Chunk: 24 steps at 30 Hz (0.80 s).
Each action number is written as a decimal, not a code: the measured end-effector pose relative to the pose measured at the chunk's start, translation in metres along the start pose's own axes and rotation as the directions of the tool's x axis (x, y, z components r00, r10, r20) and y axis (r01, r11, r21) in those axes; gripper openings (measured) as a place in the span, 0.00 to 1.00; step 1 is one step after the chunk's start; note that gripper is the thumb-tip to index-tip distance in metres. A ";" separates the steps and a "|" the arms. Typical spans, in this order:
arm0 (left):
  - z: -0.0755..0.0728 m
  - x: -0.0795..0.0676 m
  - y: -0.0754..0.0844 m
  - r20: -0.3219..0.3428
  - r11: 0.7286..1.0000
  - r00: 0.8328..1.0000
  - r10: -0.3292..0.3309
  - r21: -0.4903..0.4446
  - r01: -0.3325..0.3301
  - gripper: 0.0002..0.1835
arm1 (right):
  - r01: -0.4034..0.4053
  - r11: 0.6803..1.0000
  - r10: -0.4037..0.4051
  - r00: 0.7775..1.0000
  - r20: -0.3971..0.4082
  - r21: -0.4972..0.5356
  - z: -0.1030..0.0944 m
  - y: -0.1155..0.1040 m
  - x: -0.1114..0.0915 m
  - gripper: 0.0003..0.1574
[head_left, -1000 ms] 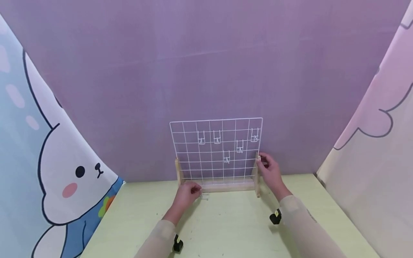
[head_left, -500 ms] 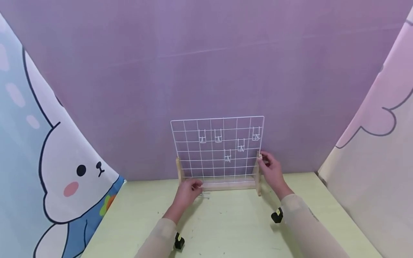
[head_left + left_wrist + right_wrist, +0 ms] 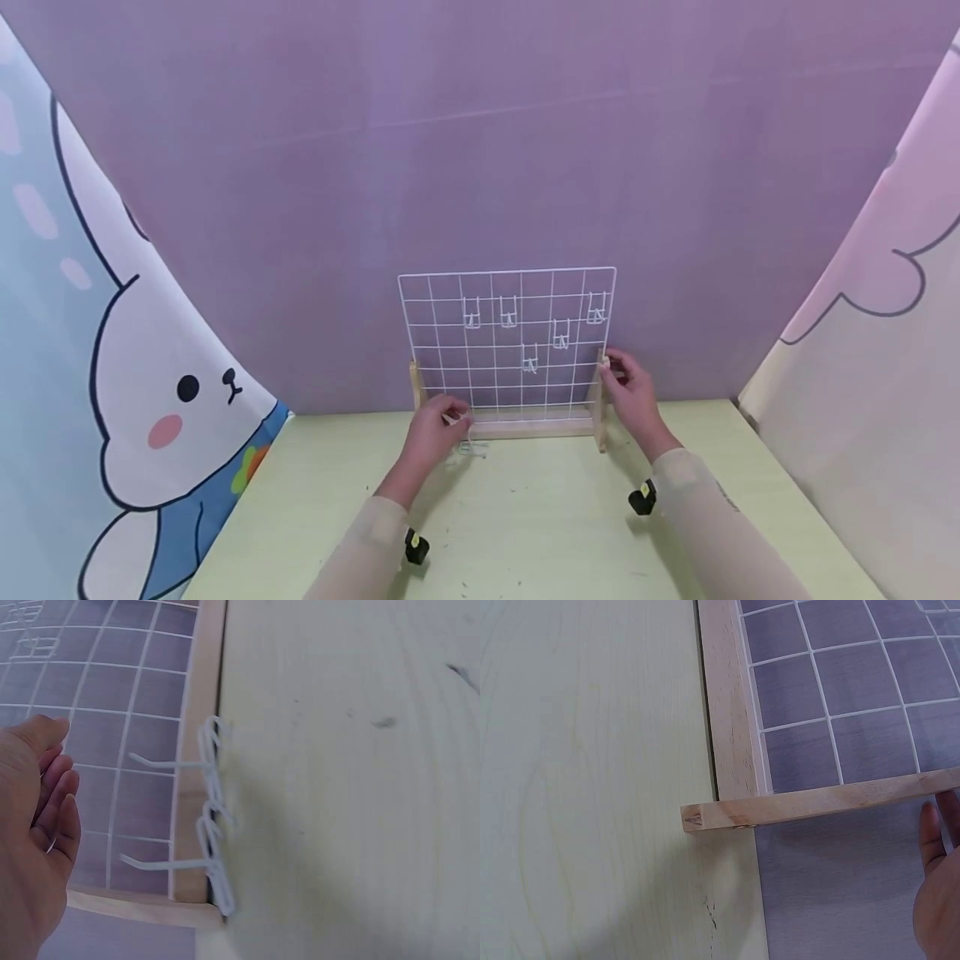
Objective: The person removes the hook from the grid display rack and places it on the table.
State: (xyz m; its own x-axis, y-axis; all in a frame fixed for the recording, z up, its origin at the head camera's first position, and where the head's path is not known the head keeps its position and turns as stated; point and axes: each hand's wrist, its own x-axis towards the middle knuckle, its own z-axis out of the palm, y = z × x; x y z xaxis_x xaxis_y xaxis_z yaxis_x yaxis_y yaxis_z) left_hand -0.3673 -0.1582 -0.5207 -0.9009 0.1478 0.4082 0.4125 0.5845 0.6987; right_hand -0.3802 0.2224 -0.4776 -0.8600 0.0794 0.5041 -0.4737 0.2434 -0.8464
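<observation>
Left hand [image 3: 430,435] rising beside white hooks [image 3: 210,863], lower centre, hold unclear; right hand [image 3: 633,400] still gripping wooden upright [image 3: 810,808], right of centre

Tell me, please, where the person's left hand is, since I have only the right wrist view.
Observer: In the head view, the left hand is in front of the left end of the wooden base bar.
Operator: Thank you; could you tell me whether anything lies loose near that hand?
Observer: Yes, the left wrist view shows two loose white hooks side by side along the base bar.
Operator: And would you kindly say how many are hung on the wire grid?
Observer: The head view shows five hanging hooks on it.
</observation>
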 end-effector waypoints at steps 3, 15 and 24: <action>-0.005 0.004 0.009 -0.018 0.999 1.000 0.015 -0.040 -0.016 0.09 | -0.002 1.000 0.002 1.000 0.001 0.008 0.001 0.003 0.000 0.21; -0.022 0.032 0.047 -0.118 0.986 0.990 0.082 -0.133 -0.097 0.13 | -0.006 1.000 0.006 1.000 -0.024 -0.001 0.000 0.039 0.012 0.22; -0.030 0.041 0.063 -0.160 0.978 0.986 0.047 -0.196 -0.078 0.16 | 0.008 1.000 -0.008 1.000 -0.021 -0.013 -0.001 0.042 0.008 0.20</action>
State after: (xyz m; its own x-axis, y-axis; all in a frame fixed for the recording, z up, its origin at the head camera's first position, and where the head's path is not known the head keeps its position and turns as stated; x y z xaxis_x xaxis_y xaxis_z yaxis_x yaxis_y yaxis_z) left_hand -0.3743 -0.1387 -0.4421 -0.8473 0.0452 0.5291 0.5000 0.4038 0.7661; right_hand -0.4071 0.2346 -0.5092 -0.8518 0.0980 0.5145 -0.4779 0.2566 -0.8401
